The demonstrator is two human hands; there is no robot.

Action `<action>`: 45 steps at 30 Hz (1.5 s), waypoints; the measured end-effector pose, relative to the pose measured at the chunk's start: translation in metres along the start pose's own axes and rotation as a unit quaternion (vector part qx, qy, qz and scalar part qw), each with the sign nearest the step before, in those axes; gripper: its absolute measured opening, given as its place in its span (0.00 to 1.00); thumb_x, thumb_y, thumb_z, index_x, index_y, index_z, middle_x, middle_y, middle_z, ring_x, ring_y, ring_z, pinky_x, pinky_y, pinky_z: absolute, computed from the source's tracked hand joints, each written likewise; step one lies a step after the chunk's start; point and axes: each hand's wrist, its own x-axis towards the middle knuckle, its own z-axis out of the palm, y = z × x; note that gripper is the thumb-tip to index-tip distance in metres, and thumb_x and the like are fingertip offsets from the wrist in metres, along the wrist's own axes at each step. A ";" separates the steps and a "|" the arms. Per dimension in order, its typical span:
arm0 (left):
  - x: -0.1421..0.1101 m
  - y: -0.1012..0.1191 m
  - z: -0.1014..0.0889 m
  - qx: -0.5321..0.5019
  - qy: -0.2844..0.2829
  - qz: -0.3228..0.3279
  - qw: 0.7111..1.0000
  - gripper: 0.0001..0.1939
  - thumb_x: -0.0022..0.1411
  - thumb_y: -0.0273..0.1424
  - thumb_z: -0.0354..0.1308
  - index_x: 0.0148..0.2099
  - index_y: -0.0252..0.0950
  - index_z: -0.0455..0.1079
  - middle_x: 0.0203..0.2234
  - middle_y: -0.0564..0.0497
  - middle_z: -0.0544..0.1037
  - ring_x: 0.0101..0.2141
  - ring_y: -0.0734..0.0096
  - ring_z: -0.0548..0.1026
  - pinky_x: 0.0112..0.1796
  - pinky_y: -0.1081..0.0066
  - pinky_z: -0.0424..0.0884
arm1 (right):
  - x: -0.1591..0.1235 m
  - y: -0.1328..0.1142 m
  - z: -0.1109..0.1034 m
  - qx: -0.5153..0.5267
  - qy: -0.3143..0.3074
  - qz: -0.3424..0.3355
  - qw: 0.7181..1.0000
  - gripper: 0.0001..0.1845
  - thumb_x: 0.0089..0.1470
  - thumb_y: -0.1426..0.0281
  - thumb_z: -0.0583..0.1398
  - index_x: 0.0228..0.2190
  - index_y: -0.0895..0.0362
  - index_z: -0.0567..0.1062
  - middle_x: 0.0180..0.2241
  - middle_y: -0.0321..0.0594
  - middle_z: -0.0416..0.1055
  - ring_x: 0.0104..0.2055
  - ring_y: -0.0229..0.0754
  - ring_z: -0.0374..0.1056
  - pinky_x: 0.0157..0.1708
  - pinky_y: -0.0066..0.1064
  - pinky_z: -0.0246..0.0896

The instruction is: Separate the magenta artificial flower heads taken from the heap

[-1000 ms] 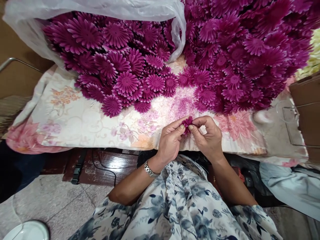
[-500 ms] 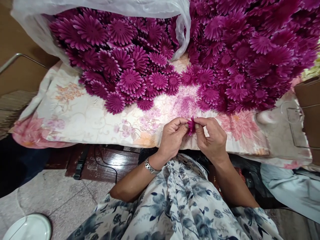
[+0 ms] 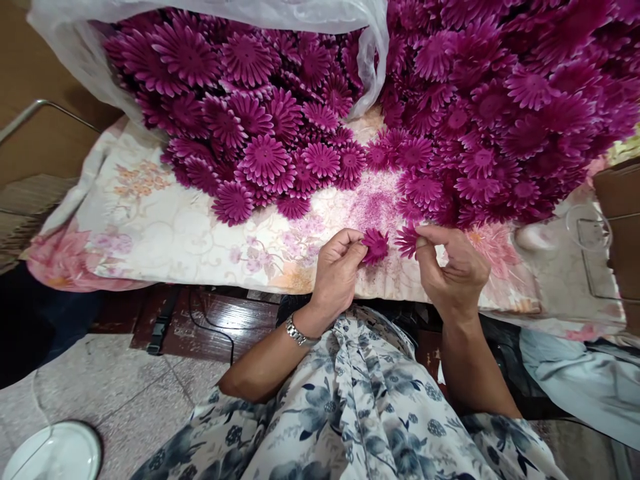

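Observation:
Between thumb and forefinger, my left hand (image 3: 339,270) pinches a small magenta artificial flower piece (image 3: 375,247) by its edge. A second magenta flower piece (image 3: 407,240) is pinched in my right hand (image 3: 453,270), a short gap to the right of the first. Both hands hover over the near edge of the floral cloth (image 3: 180,247). Beyond them lies a heap of like flower pieces (image 3: 263,160) at the left, spilling from a clear plastic bag (image 3: 373,60). Another, larger heap of magenta flowers (image 3: 480,160) covers the right side.
Purple dust (image 3: 370,207) speckles the cloth just past my hands. A clear plastic roll or ring (image 3: 587,227) lies at the right edge beside a cardboard box (image 3: 620,220). Cardboard (image 3: 55,67) stands at the left. A round white lid-like object (image 3: 53,453) is on the floor.
The single flower bundle held between both hands has come apart into two pieces. My right hand has moved right with one; my left has shifted slightly left with the other.

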 end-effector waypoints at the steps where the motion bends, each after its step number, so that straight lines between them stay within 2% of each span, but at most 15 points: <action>1: 0.000 0.001 0.000 -0.004 -0.001 -0.006 1.000 0.04 0.47 0.26 0.61 0.25 0.34 0.69 0.18 0.56 0.68 0.22 0.81 0.62 0.25 0.78 0.56 | -0.001 0.002 -0.001 0.021 -0.003 0.019 1.000 0.12 0.49 0.78 0.59 0.37 0.54 0.75 0.31 0.36 0.76 0.33 0.38 0.72 0.34 0.30 0.66; 4: 0.000 0.005 0.002 -0.013 0.007 -0.026 1.000 0.04 0.45 0.27 0.62 0.25 0.33 0.68 0.18 0.56 0.68 0.20 0.82 0.61 0.22 0.78 0.54 | -0.005 0.006 -0.001 0.130 -0.011 0.129 0.983 0.10 0.51 0.75 0.60 0.37 0.53 0.76 0.33 0.36 0.76 0.35 0.37 0.72 0.35 0.29 0.66; 7: 0.001 0.007 0.001 -0.019 0.023 -0.039 0.999 0.05 0.43 0.27 0.62 0.25 0.33 0.68 0.18 0.56 0.68 0.20 0.82 0.61 0.21 0.78 0.52 | -0.009 0.008 0.001 0.289 -0.008 0.250 0.924 0.09 0.52 0.71 0.61 0.38 0.53 0.76 0.32 0.35 0.74 0.31 0.33 0.69 0.31 0.26 0.63; 10: 0.002 0.008 0.000 -0.025 0.027 -0.038 0.999 0.06 0.43 0.27 0.62 0.26 0.34 0.68 0.18 0.56 0.67 0.20 0.81 0.62 0.22 0.78 0.54 | -0.007 0.013 0.001 0.394 -0.003 0.299 0.869 0.08 0.52 0.69 0.61 0.36 0.53 0.76 0.28 0.33 0.72 0.27 0.31 0.66 0.28 0.25 0.61; 11: 0.002 0.009 0.000 -0.028 0.025 -0.039 0.999 0.06 0.42 0.27 0.63 0.25 0.34 0.68 0.18 0.56 0.68 0.21 0.81 0.62 0.22 0.78 0.55 | -0.003 0.016 -0.001 0.396 0.007 0.295 0.870 0.07 0.52 0.68 0.61 0.36 0.53 0.76 0.27 0.33 0.71 0.26 0.31 0.65 0.27 0.24 0.61; 13: 0.003 0.009 0.000 -0.033 0.018 -0.044 0.998 0.07 0.42 0.27 0.63 0.25 0.33 0.68 0.18 0.56 0.68 0.21 0.81 0.63 0.23 0.78 0.57 | 0.008 0.028 -0.009 0.334 0.061 0.252 0.906 0.07 0.51 0.68 0.62 0.36 0.53 0.76 0.28 0.34 0.72 0.26 0.32 0.65 0.27 0.25 0.61; 16: 0.003 0.010 0.002 -0.043 0.009 -0.055 0.998 0.08 0.42 0.28 0.64 0.26 0.33 0.69 0.19 0.56 0.69 0.22 0.80 0.65 0.26 0.78 0.60 | 0.032 0.057 -0.034 0.094 0.168 0.153 0.969 0.09 0.53 0.68 0.60 0.38 0.54 0.76 0.33 0.39 0.73 0.32 0.36 0.68 0.34 0.30 0.63; 20: 0.004 0.009 0.007 -0.039 -0.004 -0.068 0.997 0.08 0.43 0.29 0.65 0.27 0.34 0.69 0.20 0.56 0.71 0.23 0.79 0.66 0.26 0.77 0.61 | 0.050 0.081 -0.058 -0.205 0.101 0.070 0.971 0.12 0.54 0.68 0.57 0.40 0.56 0.75 0.38 0.44 0.73 0.41 0.44 0.68 0.44 0.40 0.63; 22: 0.005 0.008 0.011 -0.031 -0.008 -0.069 0.997 0.07 0.43 0.29 0.64 0.27 0.34 0.70 0.20 0.56 0.71 0.23 0.80 0.66 0.26 0.78 0.61 | 0.045 0.072 -0.056 -0.209 0.081 0.050 0.973 0.11 0.54 0.68 0.57 0.39 0.58 0.75 0.37 0.45 0.73 0.42 0.45 0.67 0.43 0.40 0.63; 24: 0.005 0.007 0.017 -0.024 -0.018 -0.065 0.997 0.06 0.44 0.28 0.64 0.26 0.34 0.70 0.20 0.56 0.71 0.23 0.80 0.66 0.26 0.78 0.61 | 0.034 0.053 -0.045 -0.102 0.044 0.046 0.993 0.10 0.55 0.68 0.58 0.38 0.57 0.75 0.35 0.43 0.73 0.38 0.41 0.68 0.39 0.36 0.64; 26: 0.005 0.006 0.022 -0.018 -0.041 -0.065 0.997 0.05 0.44 0.29 0.64 0.26 0.34 0.71 0.20 0.55 0.72 0.23 0.80 0.66 0.27 0.77 0.62 | 0.021 0.031 -0.032 0.039 -0.049 0.062 0.996 0.12 0.54 0.67 0.59 0.40 0.56 0.74 0.35 0.41 0.72 0.36 0.38 0.67 0.37 0.33 0.64; 30: 0.002 0.001 0.027 0.004 -0.100 -0.073 0.992 0.05 0.47 0.30 0.64 0.28 0.35 0.73 0.22 0.55 0.73 0.25 0.79 0.68 0.29 0.76 0.64 | 0.003 0.009 -0.012 0.259 -0.160 0.175 0.936 0.14 0.51 0.65 0.62 0.41 0.54 0.72 0.35 0.38 0.70 0.36 0.36 0.66 0.36 0.31 0.63; 36: 0.001 -0.007 0.018 0.073 -0.099 -0.014 0.992 0.02 0.51 0.29 0.62 0.30 0.36 0.74 0.23 0.55 0.73 0.25 0.79 0.68 0.29 0.77 0.64 | -0.005 0.012 -0.003 0.469 -0.117 0.330 0.811 0.11 0.44 0.68 0.67 0.30 0.54 0.71 0.28 0.31 0.68 0.31 0.32 0.65 0.33 0.26 0.62; 40: 0.002 -0.011 0.013 0.130 -0.117 0.044 0.984 0.03 0.56 0.28 0.58 0.32 0.37 0.73 0.24 0.56 0.73 0.26 0.79 0.67 0.29 0.77 0.64 | -0.006 0.009 -0.002 0.501 -0.135 0.359 0.776 0.10 0.43 0.67 0.68 0.28 0.54 0.72 0.26 0.30 0.68 0.27 0.31 0.64 0.30 0.25 0.63; 45: 0.002 -0.007 0.014 0.252 -0.121 0.172 0.945 0.04 0.60 0.28 0.55 0.35 0.36 0.71 0.27 0.54 0.72 0.29 0.77 0.69 0.32 0.76 0.64 | -0.007 0.007 -0.001 0.520 -0.133 0.393 0.747 0.14 0.41 0.64 0.69 0.30 0.53 0.74 0.27 0.31 0.71 0.28 0.32 0.65 0.31 0.26 0.65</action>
